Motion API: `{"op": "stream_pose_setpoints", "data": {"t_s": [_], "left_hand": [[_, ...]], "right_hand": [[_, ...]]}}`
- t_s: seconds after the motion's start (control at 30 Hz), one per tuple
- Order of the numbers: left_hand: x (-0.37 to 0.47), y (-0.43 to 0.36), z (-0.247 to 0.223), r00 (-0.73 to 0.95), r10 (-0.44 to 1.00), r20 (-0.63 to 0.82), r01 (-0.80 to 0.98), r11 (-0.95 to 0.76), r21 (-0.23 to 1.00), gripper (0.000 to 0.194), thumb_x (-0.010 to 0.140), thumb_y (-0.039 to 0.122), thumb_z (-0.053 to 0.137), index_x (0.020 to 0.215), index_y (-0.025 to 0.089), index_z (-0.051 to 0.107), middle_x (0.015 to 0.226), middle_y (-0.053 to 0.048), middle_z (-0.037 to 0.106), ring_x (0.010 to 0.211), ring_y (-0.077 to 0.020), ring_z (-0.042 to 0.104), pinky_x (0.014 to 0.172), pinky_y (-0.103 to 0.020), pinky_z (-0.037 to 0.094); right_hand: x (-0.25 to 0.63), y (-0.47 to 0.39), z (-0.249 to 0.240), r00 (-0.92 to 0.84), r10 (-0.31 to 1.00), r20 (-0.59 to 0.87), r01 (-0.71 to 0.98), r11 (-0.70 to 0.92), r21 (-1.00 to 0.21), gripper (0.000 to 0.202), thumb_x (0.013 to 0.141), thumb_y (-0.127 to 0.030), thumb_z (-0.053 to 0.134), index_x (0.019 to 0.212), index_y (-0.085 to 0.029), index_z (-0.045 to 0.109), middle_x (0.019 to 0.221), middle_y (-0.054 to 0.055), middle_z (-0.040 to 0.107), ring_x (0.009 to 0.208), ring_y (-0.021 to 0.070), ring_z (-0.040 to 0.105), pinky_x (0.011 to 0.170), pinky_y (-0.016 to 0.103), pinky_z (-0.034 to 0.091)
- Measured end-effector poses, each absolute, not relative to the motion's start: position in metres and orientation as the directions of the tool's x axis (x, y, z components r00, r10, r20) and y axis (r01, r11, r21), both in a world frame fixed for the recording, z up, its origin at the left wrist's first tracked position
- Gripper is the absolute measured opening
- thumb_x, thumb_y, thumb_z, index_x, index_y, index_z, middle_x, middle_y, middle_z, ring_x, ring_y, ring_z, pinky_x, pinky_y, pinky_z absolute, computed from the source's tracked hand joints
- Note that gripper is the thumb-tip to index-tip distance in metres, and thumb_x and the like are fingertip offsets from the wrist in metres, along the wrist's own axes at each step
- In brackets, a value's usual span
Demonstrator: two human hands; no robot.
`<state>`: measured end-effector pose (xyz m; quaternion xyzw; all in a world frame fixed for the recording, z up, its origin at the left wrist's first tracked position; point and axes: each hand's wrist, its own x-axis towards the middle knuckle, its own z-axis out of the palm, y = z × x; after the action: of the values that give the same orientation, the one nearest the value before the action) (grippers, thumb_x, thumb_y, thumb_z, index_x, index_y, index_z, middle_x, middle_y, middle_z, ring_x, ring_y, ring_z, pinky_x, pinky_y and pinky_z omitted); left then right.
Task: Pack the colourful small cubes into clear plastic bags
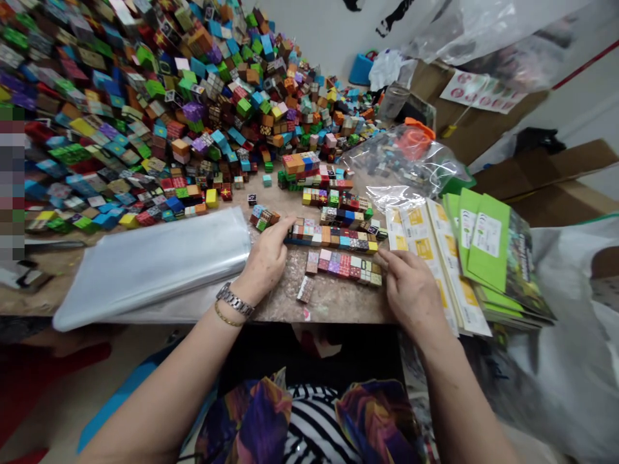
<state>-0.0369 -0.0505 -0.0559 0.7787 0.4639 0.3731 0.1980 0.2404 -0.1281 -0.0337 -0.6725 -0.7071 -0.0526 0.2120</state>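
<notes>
A row of small patterned cubes [333, 236] lies on the table between my two hands. My left hand [268, 254], with a metal watch on the wrist, presses its fingertips to the row's left end. At the right end, by a yellow cube, the bent fingers of my right hand [411, 287] touch the row. A shorter row of cubes [345, 265] lies nearer to me, and one loose patterned cube [304, 289] sits below its left end. Behind my hands are further rows of cubes [338, 199] and a small cluster of cubes [264, 218].
A huge heap of coloured cubes [159, 96] covers the back left. Clear plastic bags [159, 264] lie stacked at the left. To the right are folded printed sheets [425, 248], green booklets [483, 235], a filled clear bag [401, 158] and cardboard boxes [556, 187].
</notes>
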Motion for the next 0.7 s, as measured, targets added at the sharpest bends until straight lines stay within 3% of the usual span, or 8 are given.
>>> {"op": "stream_pose_setpoints", "data": {"t_s": [0.4, 0.7], "left_hand": [[-0.037, -0.05, -0.055, 0.285, 0.87, 0.402, 0.59, -0.49, 0.642, 0.062, 0.077, 0.002, 0.041, 0.136, 0.015, 0.055, 0.139, -0.011, 0.062, 0.13, -0.0228, 0.057, 0.115, -0.048, 0.044], [-0.038, -0.049, -0.058, 0.288, 0.871, 0.397, 0.585, -0.489, 0.647, 0.061, 0.079, 0.001, 0.041, 0.137, 0.016, 0.054, 0.14, -0.011, 0.061, 0.13, -0.024, 0.056, 0.115, -0.05, 0.042]], "right_hand": [[0.238, -0.122, -0.042, -0.012, 0.924, 0.381, 0.965, 0.111, -0.238, 0.042, 0.09, -0.01, 0.041, 0.119, -0.011, 0.071, 0.111, 0.015, 0.069, 0.1, 0.0273, 0.062, 0.09, 0.043, 0.052], [0.227, -0.119, -0.039, -0.045, 0.932, 0.361, 0.977, 0.117, -0.179, 0.043, 0.092, -0.009, 0.041, 0.121, -0.014, 0.072, 0.121, 0.017, 0.066, 0.108, 0.0282, 0.06, 0.093, 0.045, 0.052]]}}
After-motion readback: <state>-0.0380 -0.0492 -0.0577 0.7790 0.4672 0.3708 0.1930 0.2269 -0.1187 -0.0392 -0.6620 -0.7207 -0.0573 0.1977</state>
